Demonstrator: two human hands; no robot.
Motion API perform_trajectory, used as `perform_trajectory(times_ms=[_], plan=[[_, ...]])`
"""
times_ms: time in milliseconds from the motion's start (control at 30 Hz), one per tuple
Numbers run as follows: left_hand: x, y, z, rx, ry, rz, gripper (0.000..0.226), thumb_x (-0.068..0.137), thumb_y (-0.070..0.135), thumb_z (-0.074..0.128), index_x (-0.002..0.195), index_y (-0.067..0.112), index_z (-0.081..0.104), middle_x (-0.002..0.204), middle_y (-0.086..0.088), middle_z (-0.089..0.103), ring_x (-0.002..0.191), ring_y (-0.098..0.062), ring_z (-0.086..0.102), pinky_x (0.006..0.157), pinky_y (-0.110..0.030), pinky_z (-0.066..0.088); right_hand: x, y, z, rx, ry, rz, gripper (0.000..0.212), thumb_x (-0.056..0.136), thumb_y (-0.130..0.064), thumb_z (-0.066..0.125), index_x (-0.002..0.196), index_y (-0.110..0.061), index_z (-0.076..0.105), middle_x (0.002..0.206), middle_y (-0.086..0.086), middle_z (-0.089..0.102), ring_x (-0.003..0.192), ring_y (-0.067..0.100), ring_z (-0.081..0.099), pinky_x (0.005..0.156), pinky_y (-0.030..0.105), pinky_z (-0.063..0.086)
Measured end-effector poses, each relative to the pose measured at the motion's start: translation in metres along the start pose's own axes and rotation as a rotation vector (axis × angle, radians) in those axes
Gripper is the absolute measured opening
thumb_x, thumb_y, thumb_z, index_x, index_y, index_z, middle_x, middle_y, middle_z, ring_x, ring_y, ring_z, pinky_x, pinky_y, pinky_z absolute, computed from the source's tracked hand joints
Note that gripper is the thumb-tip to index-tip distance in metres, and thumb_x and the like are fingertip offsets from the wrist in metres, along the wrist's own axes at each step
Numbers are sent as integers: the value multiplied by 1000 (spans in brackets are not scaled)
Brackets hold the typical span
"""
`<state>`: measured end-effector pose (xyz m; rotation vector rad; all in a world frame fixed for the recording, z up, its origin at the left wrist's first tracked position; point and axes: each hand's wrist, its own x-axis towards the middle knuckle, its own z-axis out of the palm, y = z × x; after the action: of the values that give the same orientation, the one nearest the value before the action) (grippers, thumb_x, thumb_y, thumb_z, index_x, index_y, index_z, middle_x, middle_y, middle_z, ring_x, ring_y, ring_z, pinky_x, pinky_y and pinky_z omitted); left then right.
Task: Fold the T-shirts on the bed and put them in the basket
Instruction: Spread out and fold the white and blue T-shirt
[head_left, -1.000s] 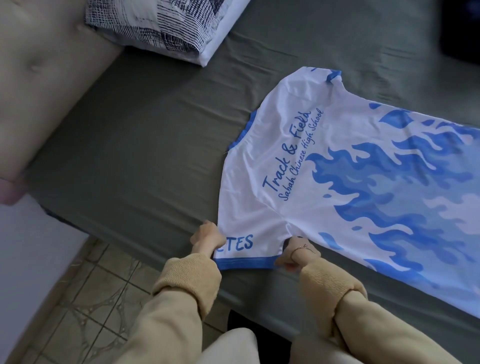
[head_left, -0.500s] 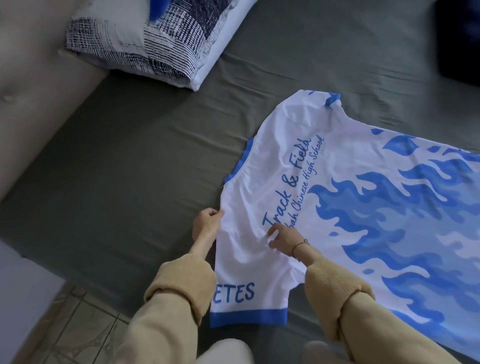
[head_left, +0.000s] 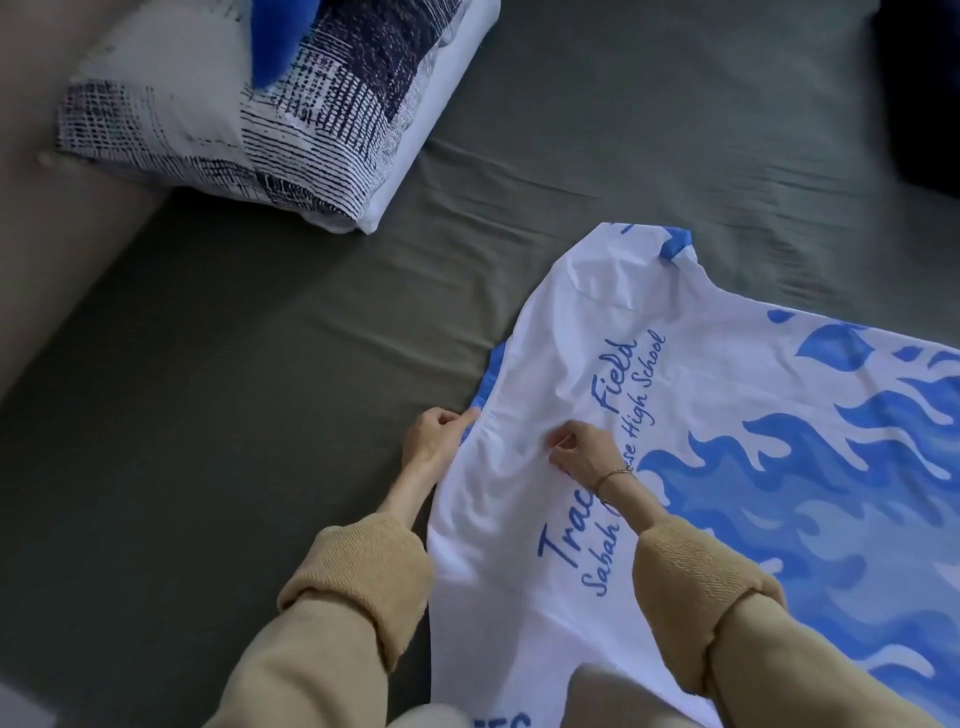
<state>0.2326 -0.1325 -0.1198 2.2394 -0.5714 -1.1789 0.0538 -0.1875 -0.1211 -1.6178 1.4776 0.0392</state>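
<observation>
White and blue, the T-shirt (head_left: 727, 467) lies spread back-up on the grey-green bed sheet (head_left: 260, 441), filling the near right part of the bed, its blue flame print running off to the right and script lettering across the shoulders. The left hand (head_left: 431, 439) pinches the shirt's left edge at the blue collar trim, fingers curled round the cloth. The right hand (head_left: 584, 449) rests on the white fabric just beside it, fingertips gathered and nipping a small fold of the shirt. A thin bracelet (head_left: 613, 474) circles that wrist, and both arms wear tan knit sleeves (head_left: 363, 571). A navy-and-white patterned pillow (head_left: 249, 119) sits at the far left, well apart from the shirt.
</observation>
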Motion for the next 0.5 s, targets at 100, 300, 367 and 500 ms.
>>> perform_trajectory(times_ms=[100,300,367,500], plan=[[20,24,16,22,-31,80,30,88,38,62,97,10,64,88,1,63,86,-18,56,72,-25,38,20,-5,-12,-44,107,-23,18,86,-9,54,99,-4,66,97,14,68,89,29,64,82,38,53],[57,80,43,42,-31,212,27,90,34,59,105,12,62,94,4,59,86,-15,53,75,-26,40,58,-13,-48,-86,190,10,19,88,-12,53,105,-10,61,100,6,66,93,25,62,74,28,46],[70,92,51,63,-39,190,21,91,35,57,89,15,60,82,3,58,79,-18,53,68,-26,38,67,-12,-55,-63,193,0,18,88,-12,50,103,-10,60,96,7,67,82,26,63,70,31,50],[83,95,56,157,130,167,34,92,25,48,62,13,39,68,-4,49,74,-28,47,62,-31,30,80,-7,-61,-80,208,-19,18,88,-12,47,102,-11,58,80,4,63,70,21,55,64,26,40]])
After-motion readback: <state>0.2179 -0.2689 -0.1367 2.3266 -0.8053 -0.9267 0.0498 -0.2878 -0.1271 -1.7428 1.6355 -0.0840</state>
